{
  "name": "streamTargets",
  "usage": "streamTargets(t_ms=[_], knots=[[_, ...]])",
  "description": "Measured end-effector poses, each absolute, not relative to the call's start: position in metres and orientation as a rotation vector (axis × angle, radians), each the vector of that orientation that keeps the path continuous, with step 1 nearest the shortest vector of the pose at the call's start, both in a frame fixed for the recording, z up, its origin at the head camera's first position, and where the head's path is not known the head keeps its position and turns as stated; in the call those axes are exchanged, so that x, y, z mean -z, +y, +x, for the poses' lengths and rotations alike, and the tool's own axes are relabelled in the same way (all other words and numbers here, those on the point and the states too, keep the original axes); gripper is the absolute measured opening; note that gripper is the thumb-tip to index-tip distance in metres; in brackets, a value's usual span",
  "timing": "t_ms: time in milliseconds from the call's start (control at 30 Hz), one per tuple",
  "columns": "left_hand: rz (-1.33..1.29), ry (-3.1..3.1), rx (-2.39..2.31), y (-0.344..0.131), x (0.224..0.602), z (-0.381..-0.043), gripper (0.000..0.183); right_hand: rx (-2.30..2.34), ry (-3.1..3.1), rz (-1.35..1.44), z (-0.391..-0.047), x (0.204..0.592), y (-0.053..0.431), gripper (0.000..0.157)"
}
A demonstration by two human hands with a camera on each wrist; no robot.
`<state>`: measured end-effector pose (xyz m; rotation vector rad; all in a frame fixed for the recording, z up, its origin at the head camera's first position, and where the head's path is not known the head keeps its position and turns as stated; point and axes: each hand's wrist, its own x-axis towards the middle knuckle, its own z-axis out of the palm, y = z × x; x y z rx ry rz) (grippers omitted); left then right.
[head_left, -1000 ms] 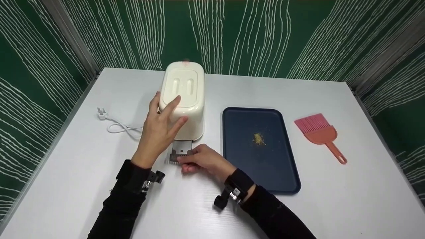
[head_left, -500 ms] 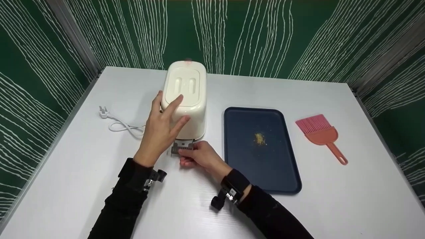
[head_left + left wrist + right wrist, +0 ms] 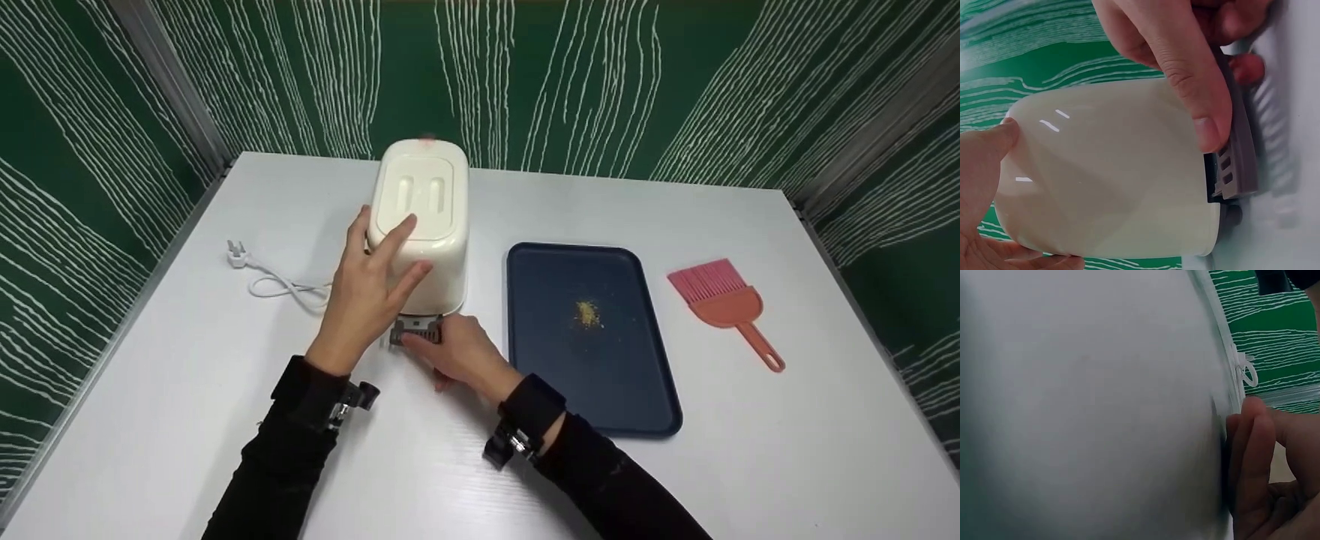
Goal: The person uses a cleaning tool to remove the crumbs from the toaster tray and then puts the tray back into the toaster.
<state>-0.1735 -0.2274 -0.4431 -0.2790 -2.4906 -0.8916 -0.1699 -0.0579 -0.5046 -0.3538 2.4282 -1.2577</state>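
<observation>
A cream toaster (image 3: 450,270) stands on the table, two oblong marks on its top. My left hand (image 3: 356,300) holds its near left corner, with a finger on the top and the thumb against the near end. Low at that end, the dark grey slotted handle of a crumb tray (image 3: 418,327) sits close to the toaster. My right hand (image 3: 469,352) grips this handle; in the left wrist view the thumb (image 3: 1202,95) lies along it and a fingertip shows behind. In the right wrist view the fingers (image 3: 1255,461) are seen low over the tabletop, the tray hidden.
A navy tray (image 3: 592,390) bearing a small heap of crumbs (image 3: 587,313) lies right of the toaster. Farther right is an orange-handled brush with pink bristles (image 3: 724,296). A white cord and plug (image 3: 238,257) lie at left. Green walls with white lines surround the table (image 3: 750,465).
The crumb tray has slid inward under the toaster, leaving little more than its handle showing. My right hand has moved forward with it; the left hand keeps its hold.
</observation>
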Motion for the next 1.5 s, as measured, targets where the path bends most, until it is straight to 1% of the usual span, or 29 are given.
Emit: streamTargets(t_ms=[67,300,367,467,567,733,867,1033,1133,1333,1500], knots=[[-0.28,-2.494,0.893,-0.228,0.443,-0.173,0.061,1.083,2.593,-0.428,-0.17,0.503,-0.059,0.049],[-0.294,-2.495,0.888,-0.228,0.443,-0.174,0.061,0.697,2.983,-0.62,-0.167,0.501,-0.065,0.064],[-0.299,-2.494,0.878,-0.228,0.444,-0.174,0.061,0.612,3.061,-0.648,-0.165,0.5,-0.066,0.067],[-0.296,-2.5,0.865,-0.228,0.444,-0.175,0.061,0.549,3.143,-0.667,-0.162,0.497,-0.067,0.067],[-0.298,-2.504,0.862,-0.226,0.444,-0.175,0.061,0.559,3.17,-0.67,-0.161,0.497,-0.068,0.064],[-0.307,-2.508,0.866,-0.224,0.444,-0.175,0.06,0.73,3.078,-0.636,-0.161,0.497,-0.064,0.06],[-0.303,-2.511,0.867,-0.225,0.444,-0.175,0.06,0.993,2.861,-0.509,-0.164,0.5,-0.058,0.056],[-0.297,-2.505,0.875,-0.228,0.444,-0.175,0.06,1.329,2.452,-0.296,-0.169,0.504,-0.052,0.036],[-0.301,-2.496,0.872,-0.229,0.445,-0.175,0.06,1.499,2.182,-0.162,-0.172,0.506,-0.048,0.038],[-0.311,-2.485,0.845,-0.228,0.445,-0.175,0.06,1.736,1.804,-0.068,-0.174,0.511,-0.045,0.025],[-0.316,-2.473,0.847,-0.227,0.445,-0.175,0.059,1.831,1.702,-0.035,-0.175,0.514,-0.046,0.02]])
